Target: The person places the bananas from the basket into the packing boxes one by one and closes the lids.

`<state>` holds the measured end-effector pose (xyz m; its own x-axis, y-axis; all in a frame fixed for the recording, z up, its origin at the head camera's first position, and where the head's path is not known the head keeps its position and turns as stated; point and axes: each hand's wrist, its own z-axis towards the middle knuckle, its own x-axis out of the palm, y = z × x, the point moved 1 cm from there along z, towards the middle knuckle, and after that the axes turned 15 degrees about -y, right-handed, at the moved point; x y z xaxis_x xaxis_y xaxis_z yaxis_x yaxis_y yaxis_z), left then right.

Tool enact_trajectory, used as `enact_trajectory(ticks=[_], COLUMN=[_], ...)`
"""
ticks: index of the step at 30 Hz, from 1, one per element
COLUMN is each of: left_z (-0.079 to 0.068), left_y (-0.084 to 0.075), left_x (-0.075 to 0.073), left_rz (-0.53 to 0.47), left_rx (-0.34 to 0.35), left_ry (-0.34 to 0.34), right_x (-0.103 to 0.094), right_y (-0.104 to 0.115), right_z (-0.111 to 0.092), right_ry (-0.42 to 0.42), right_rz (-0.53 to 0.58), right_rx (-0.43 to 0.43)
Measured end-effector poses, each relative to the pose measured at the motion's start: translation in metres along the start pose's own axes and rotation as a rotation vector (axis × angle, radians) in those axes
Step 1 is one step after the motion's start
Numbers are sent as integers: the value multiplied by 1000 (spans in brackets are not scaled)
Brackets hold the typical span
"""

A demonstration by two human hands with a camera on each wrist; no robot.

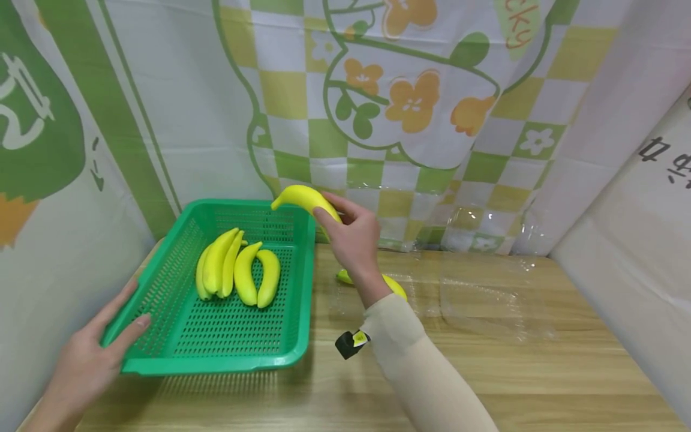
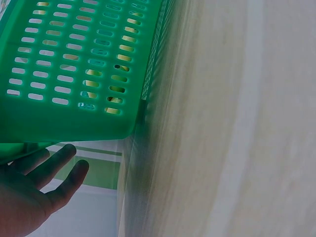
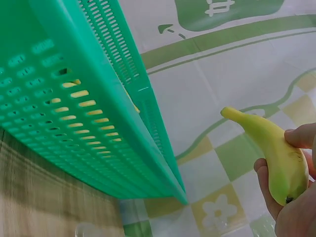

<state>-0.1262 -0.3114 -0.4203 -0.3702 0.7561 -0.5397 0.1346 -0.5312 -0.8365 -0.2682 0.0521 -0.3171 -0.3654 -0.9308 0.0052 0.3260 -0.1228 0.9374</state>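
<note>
A green plastic basket (image 1: 227, 363) with slotted walls stands on the left of the table. Inside it lie several yellow bananas (image 1: 218, 264), grouped toward the back. At the basket's left rim is my left hand (image 1: 89, 357), its thumb over the inner side and its fingers along the outside; the left wrist view shows the fingers under the rim (image 2: 44, 175). My right hand (image 1: 353, 234) grips a banana (image 1: 302, 197) in the air just beyond the basket's back right corner. In the right wrist view that banana (image 3: 269, 148) sits between thumb and fingers, its stem pointing away.
One more banana (image 1: 395, 287) lies right of the basket, partly hidden behind my right forearm, by a clear plastic container (image 1: 421, 294). Another clear container (image 1: 486, 294) stands farther right. A printed cloth (image 1: 302, 144) hangs behind the wooden table (image 1: 540, 372).
</note>
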Motion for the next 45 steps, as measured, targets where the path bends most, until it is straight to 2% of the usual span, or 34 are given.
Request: enact_trajectory(ticks=[7, 23, 31, 39, 45], left_z=[0, -1, 0, 0, 0], left_y=[-3, 3, -1, 0, 2], left_x=[0, 0, -1, -1, -1], left_rz=[1, 30, 5, -5, -8], left_rx=[-6, 0, -15, 16, 27], left_ry=[2, -10, 3, -8, -13], right_x=[-18, -53, -73, -90, -95], right_y=[-4, -20, -32, -44, -49], right_z=[4, 5, 3, 0, -1], right_ry=[-40, -104, -174, -220, -232], right_rz=[-10, -7, 10, 6, 23], right_rx=[-2, 40, 30, 74, 87])
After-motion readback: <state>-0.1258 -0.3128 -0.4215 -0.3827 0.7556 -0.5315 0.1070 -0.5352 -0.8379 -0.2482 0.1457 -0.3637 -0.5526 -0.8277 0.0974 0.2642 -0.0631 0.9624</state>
